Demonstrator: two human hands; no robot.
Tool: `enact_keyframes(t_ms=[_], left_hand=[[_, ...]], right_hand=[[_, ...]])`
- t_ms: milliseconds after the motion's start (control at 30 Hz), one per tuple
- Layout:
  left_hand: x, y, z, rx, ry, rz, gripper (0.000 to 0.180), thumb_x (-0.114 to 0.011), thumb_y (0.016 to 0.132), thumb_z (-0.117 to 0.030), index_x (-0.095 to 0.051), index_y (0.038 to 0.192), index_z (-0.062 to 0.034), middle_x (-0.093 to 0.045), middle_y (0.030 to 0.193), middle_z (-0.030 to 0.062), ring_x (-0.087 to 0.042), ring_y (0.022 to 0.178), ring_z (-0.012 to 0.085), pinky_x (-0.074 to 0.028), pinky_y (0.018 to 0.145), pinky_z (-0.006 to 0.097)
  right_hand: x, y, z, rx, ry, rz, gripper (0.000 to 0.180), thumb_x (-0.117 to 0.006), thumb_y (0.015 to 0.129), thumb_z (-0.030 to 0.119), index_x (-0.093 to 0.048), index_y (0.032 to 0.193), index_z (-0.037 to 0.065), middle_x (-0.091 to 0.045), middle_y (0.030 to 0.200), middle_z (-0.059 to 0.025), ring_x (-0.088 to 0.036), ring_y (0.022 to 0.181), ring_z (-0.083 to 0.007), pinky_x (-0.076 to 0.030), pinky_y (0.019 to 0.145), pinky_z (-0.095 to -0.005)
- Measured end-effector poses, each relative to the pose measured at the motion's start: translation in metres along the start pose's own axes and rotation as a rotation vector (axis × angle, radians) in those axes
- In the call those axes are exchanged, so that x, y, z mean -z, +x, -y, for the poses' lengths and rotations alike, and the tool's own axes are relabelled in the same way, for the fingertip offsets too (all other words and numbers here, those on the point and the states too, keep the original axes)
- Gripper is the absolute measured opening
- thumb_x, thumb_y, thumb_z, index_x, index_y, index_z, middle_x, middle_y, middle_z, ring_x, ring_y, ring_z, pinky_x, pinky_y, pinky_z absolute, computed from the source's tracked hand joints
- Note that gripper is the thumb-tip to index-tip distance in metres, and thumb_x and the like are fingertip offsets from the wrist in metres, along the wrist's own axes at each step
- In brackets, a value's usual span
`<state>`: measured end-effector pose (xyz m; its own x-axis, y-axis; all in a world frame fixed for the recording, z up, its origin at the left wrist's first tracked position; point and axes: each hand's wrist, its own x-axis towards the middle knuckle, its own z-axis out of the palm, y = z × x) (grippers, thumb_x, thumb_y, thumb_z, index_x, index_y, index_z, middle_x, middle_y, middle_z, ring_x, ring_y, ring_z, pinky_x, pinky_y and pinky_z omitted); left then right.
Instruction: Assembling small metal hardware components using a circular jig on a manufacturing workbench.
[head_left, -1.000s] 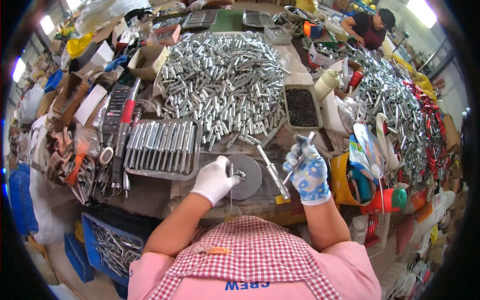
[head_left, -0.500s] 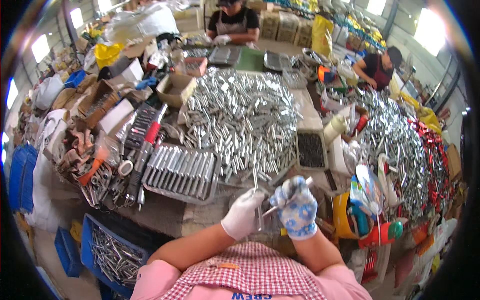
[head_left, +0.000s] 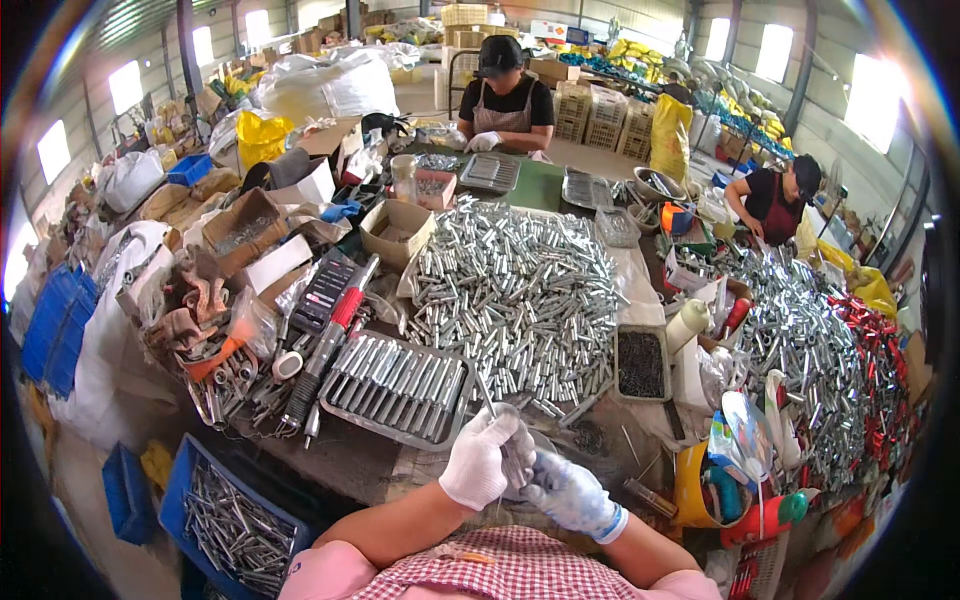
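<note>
My left hand (head_left: 487,458), in a white glove, is closed around a slim metal rod (head_left: 486,396) that sticks up past the fingers. A silvery metal piece (head_left: 514,468) also shows below those fingers. My right hand (head_left: 572,494), in a blue-patterned glove, meets the left from the right side. Its fingers are pinched together by the lower end of the metal, and what they grip is hidden. Just beyond my hands lies a tray (head_left: 463,407) with a row of metal tubes (head_left: 395,388). Behind it spreads a large heap of short metal tubes (head_left: 515,300).
A container of small dark pins (head_left: 640,362) stands right of the heap. A red-and-grey tool (head_left: 330,350) lies left of the tray. A blue bin of metal tubes (head_left: 235,525) sits low left. A yellow holder (head_left: 697,485) is at right. Two co-workers (head_left: 507,100) work farther back.
The view has tilted up. My right hand has dropped from its raised position beside the left to below it, and the light tube that stuck out of it no longer shows. The left still grips the rod.
</note>
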<state>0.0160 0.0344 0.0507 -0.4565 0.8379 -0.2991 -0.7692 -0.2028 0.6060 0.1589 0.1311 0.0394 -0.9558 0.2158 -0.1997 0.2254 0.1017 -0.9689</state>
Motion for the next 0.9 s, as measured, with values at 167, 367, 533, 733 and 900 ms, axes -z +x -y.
enact_keyframes(t_ms=[167,367,533,733,900], left_hand=[[0.0,0.008,-0.004,-0.063,-0.196,0.091,0.032,-0.047,0.101,-0.038,-0.046,0.084,-0.0107,-0.033,0.066,-0.0003,-0.036,0.056,0.0151,-0.035,0.052,0.031],[0.001,0.012,0.008,-0.355,-0.032,-0.021,0.043,-0.056,0.097,-0.043,-0.047,0.077,-0.0067,-0.04,0.06,0.0004,-0.041,0.049,0.0129,-0.035,0.045,0.029],[0.006,0.026,0.02,-1.141,0.584,0.094,0.048,-0.05,0.099,-0.044,-0.053,0.073,-0.0037,-0.054,0.061,0.0043,-0.045,0.046,0.0123,-0.035,0.042,0.029],[0.01,0.028,-0.01,-0.742,0.487,-0.011,0.042,-0.04,0.103,-0.045,-0.054,0.09,-0.0069,-0.058,0.068,0.004,-0.052,0.051,0.0141,-0.044,0.049,0.03],[0.013,0.035,0.0,0.276,-0.091,-0.096,0.02,-0.043,0.099,-0.024,-0.051,0.105,-0.0067,-0.055,0.084,0.009,-0.059,0.071,0.0245,-0.055,0.065,0.042]], right_hand=[[-0.001,0.008,-0.043,0.178,0.309,0.202,0.031,-0.057,0.098,0.026,-0.055,0.125,0.01,-0.06,0.088,-0.0003,-0.062,0.076,-0.0182,-0.052,0.073,-0.0325],[-0.023,0.013,-0.056,-0.138,0.583,0.115,0.037,-0.057,0.098,0.036,-0.055,0.124,0.01,-0.054,0.085,0.0026,-0.05,0.071,-0.0056,-0.044,0.062,-0.0222],[-0.04,0.012,-0.037,-0.237,0.691,-0.026,0.039,-0.058,0.096,0.042,-0.057,0.119,0.011,-0.053,0.08,0.001,-0.048,0.063,-0.0079,-0.042,0.056,-0.0233],[-0.017,0.0,-0.057,-0.032,0.615,-0.13,0.035,-0.057,0.097,0.034,-0.056,0.116,0.005,-0.06,0.081,-0.0062,-0.056,0.061,-0.0122,-0.045,0.052,-0.0252],[0.03,-0.023,-0.07,-0.022,0.847,-0.273,0.056,-0.062,0.092,0.023,-0.041,0.139,0.002,-0.061,0.109,-0.0059,-0.062,0.092,-0.0171,-0.052,0.079,-0.0298]])
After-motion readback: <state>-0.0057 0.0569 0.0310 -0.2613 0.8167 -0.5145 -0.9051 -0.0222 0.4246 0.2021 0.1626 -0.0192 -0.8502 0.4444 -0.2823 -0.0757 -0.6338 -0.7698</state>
